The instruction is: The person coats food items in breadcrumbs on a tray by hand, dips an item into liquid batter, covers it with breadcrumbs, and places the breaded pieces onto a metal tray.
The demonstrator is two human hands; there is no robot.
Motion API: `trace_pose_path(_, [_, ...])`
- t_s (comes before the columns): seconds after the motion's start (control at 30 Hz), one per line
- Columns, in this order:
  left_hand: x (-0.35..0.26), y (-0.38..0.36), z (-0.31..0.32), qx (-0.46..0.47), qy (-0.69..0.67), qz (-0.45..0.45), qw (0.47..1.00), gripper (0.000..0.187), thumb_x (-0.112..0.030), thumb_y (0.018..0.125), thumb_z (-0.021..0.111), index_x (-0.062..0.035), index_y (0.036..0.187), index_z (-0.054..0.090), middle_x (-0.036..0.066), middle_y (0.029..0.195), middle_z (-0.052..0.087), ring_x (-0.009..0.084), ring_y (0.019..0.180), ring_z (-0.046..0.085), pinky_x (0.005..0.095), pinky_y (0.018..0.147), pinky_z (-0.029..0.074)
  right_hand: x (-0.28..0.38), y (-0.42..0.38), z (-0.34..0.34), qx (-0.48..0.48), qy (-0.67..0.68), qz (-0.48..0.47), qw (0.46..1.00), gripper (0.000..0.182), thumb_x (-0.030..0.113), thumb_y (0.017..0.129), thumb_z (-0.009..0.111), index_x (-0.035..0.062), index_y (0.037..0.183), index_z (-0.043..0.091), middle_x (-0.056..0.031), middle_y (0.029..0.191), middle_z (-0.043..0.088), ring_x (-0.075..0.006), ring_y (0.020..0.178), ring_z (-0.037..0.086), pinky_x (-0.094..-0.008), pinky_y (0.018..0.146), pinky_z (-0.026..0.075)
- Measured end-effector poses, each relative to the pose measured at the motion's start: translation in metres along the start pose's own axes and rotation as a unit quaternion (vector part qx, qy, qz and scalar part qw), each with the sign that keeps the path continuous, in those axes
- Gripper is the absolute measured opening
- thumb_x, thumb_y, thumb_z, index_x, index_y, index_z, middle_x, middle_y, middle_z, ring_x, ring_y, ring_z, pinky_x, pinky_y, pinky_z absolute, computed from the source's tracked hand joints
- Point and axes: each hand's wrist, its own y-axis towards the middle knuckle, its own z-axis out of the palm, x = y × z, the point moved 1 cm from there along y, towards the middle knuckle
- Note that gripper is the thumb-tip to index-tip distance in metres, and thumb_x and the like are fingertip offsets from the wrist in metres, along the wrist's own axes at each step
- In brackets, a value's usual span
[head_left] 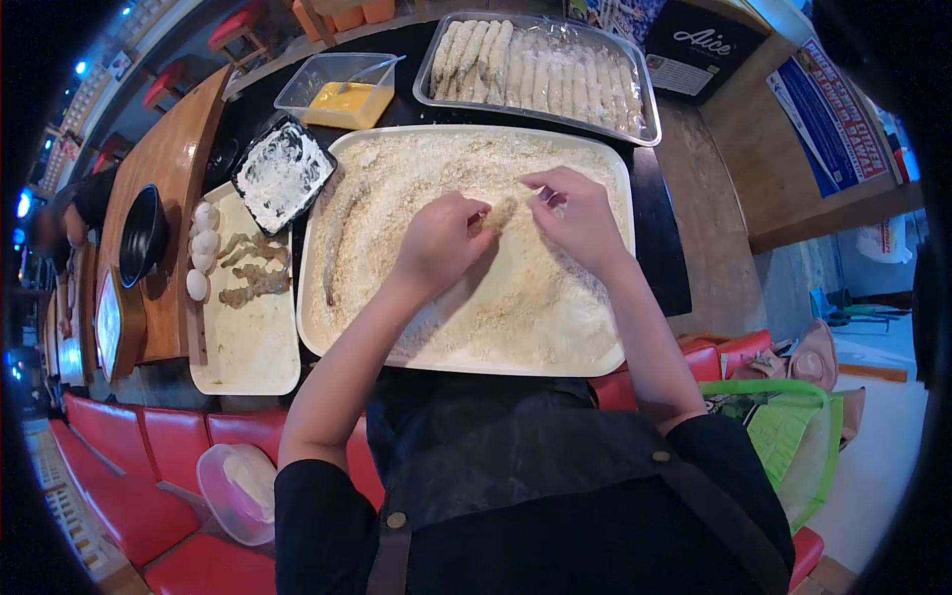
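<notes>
A crumb-coated shrimp [504,212] is pinched between the thumb and fingers of my left hand [443,241], over a large cream tray [309,307] of breadcrumbs [535,297]. My right hand [575,216] is just right of the shrimp, its fingers curled with a gap between thumb and forefinger. A long, crumb-dusted strip [335,248] lies along the tray's left side. Raw peeled shrimp [256,288] rest in a smaller tray [248,352] at left, with several white eggs [204,243] along its edge.
A black dish of white flour [285,177] straddles both trays. Behind are a clear tub of beaten egg [349,103] with a spoon [375,68] and a clear tray [650,124] of coated shrimp in rows. A black bowl [142,236] sits left; a black box [694,48] stands back right.
</notes>
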Motion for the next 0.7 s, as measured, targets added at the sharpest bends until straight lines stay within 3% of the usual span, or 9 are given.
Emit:
trace_pose_path(0.07, [-0.004,-0.006,-0.006,0.045,-0.011,-0.012,0.999,0.033,-0.024,0.077,0.077,-0.0036,0.103,0.072,0.014,0.083,0.066,0.0276,0.074,0.065,0.0358,0.070,0.052,0.006,-0.006,-0.003,0.047,-0.024,0.038,0.998,0.032,0.003,0.075,0.071,0.0008,0.107,0.069,-0.0131,0.094,0.068,-0.0194,0.082,0.065,-0.0293,0.076,0.053])
trace_pose_path(0.3, [0.001,-0.018,-0.004,-0.027,-0.063,-0.013,0.998,0.030,-0.020,0.077,0.078,-0.0039,0.102,0.073,0.015,0.087,0.070,0.0242,0.076,0.069,0.0329,0.070,0.054,0.005,-0.005,0.017,0.112,-0.032,0.081,0.990,0.039,0.005,0.071,0.076,0.0002,0.109,0.070,-0.0165,0.096,0.071,-0.0203,0.084,0.068,-0.0310,0.079,0.054])
trace_pose_path(0.4, [0.007,-0.018,0.004,-0.033,-0.066,-0.024,0.997,0.027,-0.019,0.079,0.077,-0.0035,0.101,0.073,0.015,0.088,0.071,0.0232,0.074,0.069,0.0315,0.069,0.054,0.003,-0.004,0.027,0.130,0.011,0.116,0.985,0.037,0.009,0.071,0.075,0.0003,0.107,0.071,-0.0209,0.090,0.069,-0.0283,0.078,0.068,-0.0349,0.076,0.054])
trace_pose_path(0.47, [0.008,-0.018,0.007,-0.044,-0.062,-0.019,0.997,0.026,-0.018,0.080,0.077,-0.0034,0.102,0.073,0.014,0.087,0.071,0.0229,0.072,0.069,0.0303,0.068,0.054,0.004,-0.004,0.028,0.127,-0.007,0.093,0.987,0.036,0.009,0.072,0.075,0.0012,0.107,0.071,-0.0206,0.090,0.070,-0.0282,0.078,0.068,-0.0348,0.076,0.054])
trace_pose_path(0.57, [0.003,-0.016,0.002,-0.014,-0.141,-0.053,0.988,0.021,-0.017,0.077,0.077,-0.0020,0.092,0.075,0.015,0.077,0.068,0.0274,0.066,0.066,0.0343,0.062,0.053,0.011,-0.006,0.020,0.143,-0.006,0.083,0.986,0.034,0.010,0.072,0.076,0.0020,0.105,0.072,-0.0185,0.087,0.070,-0.0276,0.078,0.068,-0.0348,0.076,0.054])
trace_pose_path(0.67, [0.002,-0.019,-0.010,0.138,-0.289,-0.105,0.942,0.020,-0.018,0.078,0.076,-0.0032,0.091,0.075,0.013,0.075,0.066,0.0272,0.064,0.064,0.0341,0.062,0.052,0.022,-0.011,0.001,0.160,0.032,0.035,0.986,0.034,0.009,0.070,0.078,0.0021,0.102,0.073,-0.0157,0.083,0.069,-0.0262,0.078,0.068,-0.0345,0.076,0.054])
trace_pose_path(0.7, [0.005,-0.019,-0.010,0.107,-0.213,-0.054,0.970,0.021,-0.018,0.079,0.076,-0.0037,0.095,0.075,0.012,0.077,0.067,0.0254,0.067,0.065,0.0326,0.064,0.052,0.024,-0.012,-0.003,0.162,0.047,0.010,0.986,0.034,0.009,0.069,0.078,0.0021,0.101,0.073,-0.0148,0.082,0.069,-0.0257,0.078,0.068,-0.0343,0.076,0.054])
